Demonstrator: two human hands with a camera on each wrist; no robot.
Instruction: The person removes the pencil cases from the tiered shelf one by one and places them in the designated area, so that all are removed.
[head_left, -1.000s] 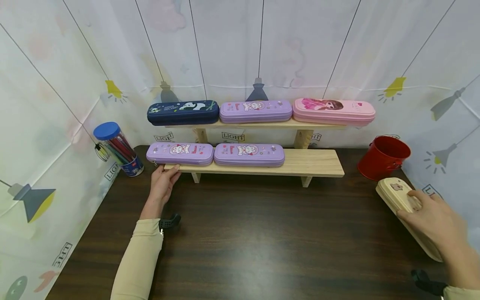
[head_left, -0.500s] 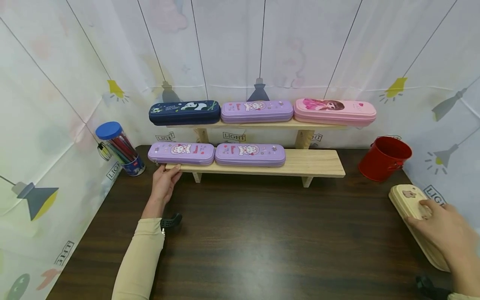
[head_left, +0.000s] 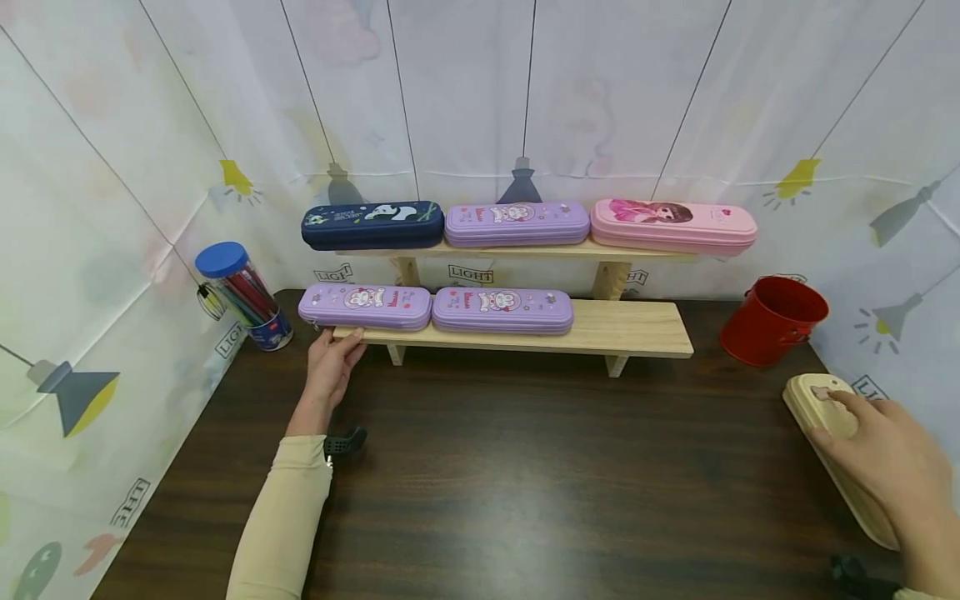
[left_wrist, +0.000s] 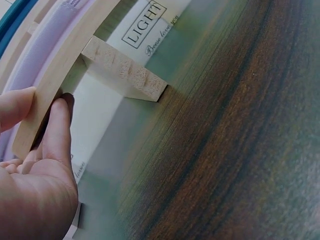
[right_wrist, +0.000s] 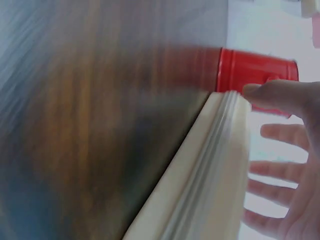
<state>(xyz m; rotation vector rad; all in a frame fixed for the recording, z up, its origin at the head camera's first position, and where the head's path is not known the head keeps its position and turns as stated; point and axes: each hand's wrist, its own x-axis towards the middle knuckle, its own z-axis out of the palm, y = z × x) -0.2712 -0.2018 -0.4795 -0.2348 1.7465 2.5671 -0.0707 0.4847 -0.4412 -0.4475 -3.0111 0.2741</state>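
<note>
My left hand (head_left: 330, 367) pinches the left end of the lower board of a two-tier wooden shelf (head_left: 630, 325). In the left wrist view, the thumb lies on the edge of the board (left_wrist: 57, 80) and fingers are beneath it. At the far right, my right hand (head_left: 888, 458) is over a cream pencil case (head_left: 840, 423) lying on the table. The right wrist view shows its fingers spread and fairly straight beside the case (right_wrist: 215, 175), the thumb near its far end. Two purple pencil cases (head_left: 363, 307) lie side by side on the lower board.
On the upper board are a dark blue panda pencil case (head_left: 375, 227), a purple one (head_left: 517, 225) and a pink one (head_left: 673, 225). A red bucket (head_left: 772, 321) stands behind the cream case. A blue-lidded tub of pens (head_left: 243, 296) stands at the left wall.
The cream pencil case has shifted right and slightly nearer with my right hand, which has since moved a little forward over it. My left hand keeps its hold on the shelf.
</note>
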